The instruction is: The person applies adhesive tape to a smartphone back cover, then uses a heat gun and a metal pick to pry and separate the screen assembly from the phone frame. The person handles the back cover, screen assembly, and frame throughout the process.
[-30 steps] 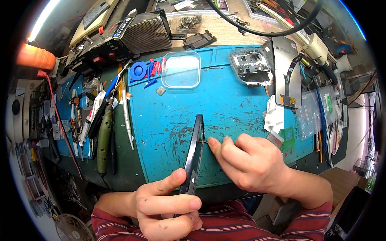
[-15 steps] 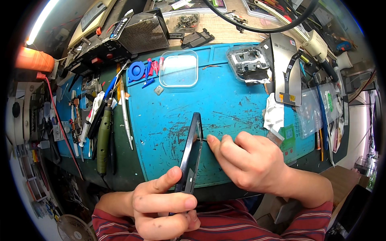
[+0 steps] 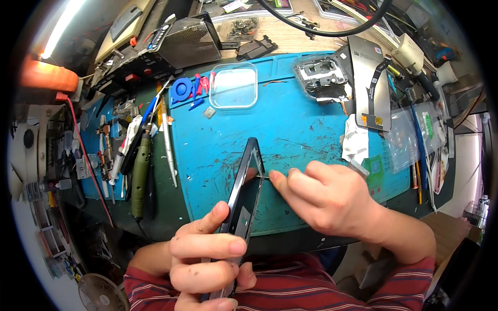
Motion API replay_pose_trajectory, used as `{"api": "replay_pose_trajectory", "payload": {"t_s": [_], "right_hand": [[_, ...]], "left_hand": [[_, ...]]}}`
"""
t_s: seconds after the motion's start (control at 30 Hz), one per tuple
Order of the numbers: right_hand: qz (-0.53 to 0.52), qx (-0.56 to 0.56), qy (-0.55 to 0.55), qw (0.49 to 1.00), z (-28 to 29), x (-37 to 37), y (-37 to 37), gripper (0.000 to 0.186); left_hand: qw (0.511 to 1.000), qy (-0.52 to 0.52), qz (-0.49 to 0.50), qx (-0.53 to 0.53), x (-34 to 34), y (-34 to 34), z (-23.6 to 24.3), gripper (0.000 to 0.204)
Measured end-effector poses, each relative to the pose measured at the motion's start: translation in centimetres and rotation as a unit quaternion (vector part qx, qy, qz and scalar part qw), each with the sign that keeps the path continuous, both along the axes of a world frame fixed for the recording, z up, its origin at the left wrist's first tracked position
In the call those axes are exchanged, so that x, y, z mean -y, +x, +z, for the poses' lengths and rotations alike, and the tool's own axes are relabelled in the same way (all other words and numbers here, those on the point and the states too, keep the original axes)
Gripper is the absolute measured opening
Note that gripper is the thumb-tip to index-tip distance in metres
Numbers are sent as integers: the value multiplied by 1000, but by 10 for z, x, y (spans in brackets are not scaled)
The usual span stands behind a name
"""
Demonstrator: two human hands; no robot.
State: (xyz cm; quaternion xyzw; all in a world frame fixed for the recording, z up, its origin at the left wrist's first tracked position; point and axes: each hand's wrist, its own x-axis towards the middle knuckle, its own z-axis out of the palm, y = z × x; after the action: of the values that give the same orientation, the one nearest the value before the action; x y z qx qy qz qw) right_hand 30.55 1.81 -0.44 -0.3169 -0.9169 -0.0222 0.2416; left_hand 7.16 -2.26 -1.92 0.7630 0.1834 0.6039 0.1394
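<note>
Tilted on its long edge, a dark phone body (image 3: 240, 194) rests in my left hand (image 3: 210, 256), whose fingers wrap round its lower end. Its inner face is turned to the right and seen at a steep slant. My right hand (image 3: 332, 199) is closed, thumb and forefinger pinching a thin pale metal strip (image 3: 263, 177). The strip's free end meets the phone's right-hand side above its middle. Most of the strip is hidden by my fingers, so its kind does not show. Both hands are above the blue work mat (image 3: 290, 140).
A clear plastic box (image 3: 233, 105), blue and pink small parts and a blue ring (image 3: 181, 89) lie at the back. Back right are a tray with a phone part (image 3: 322, 78) and a silver panel (image 3: 369, 67). A green rotary tool (image 3: 140, 179) lies left.
My left hand and the phone have shifted slightly left and the phone has turned a little. The right hand keeps its pinch on the strip. The whole view has shifted slightly.
</note>
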Motion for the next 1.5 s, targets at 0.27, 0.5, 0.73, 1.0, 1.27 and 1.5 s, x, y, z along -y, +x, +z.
{"api": "replay_pose_trajectory", "payload": {"t_s": [0.27,0.5,0.73,1.0,1.27,1.5], "right_hand": [[-35,-231,-51,971,7,-1,-4,27],[-38,-311,-710,631,52,24,-40,28],[9,-416,-585,696,47,27,-42,16],[-63,-304,-364,878,31,9,-57,23],[-39,-29,-60,997,2,19,-21,28],[34,-46,-29,998,3,17,-30,35]], "left_hand": [[999,-9,-49,9,-6,-30,-2,84],[979,190,70,-10,0,-27,-19,93],[992,-124,-16,-9,16,-60,8,140],[860,-455,-198,122,-18,-18,43,84],[818,-532,-149,160,-40,-18,41,82],[847,-505,-83,146,-44,-15,37,110]]}}
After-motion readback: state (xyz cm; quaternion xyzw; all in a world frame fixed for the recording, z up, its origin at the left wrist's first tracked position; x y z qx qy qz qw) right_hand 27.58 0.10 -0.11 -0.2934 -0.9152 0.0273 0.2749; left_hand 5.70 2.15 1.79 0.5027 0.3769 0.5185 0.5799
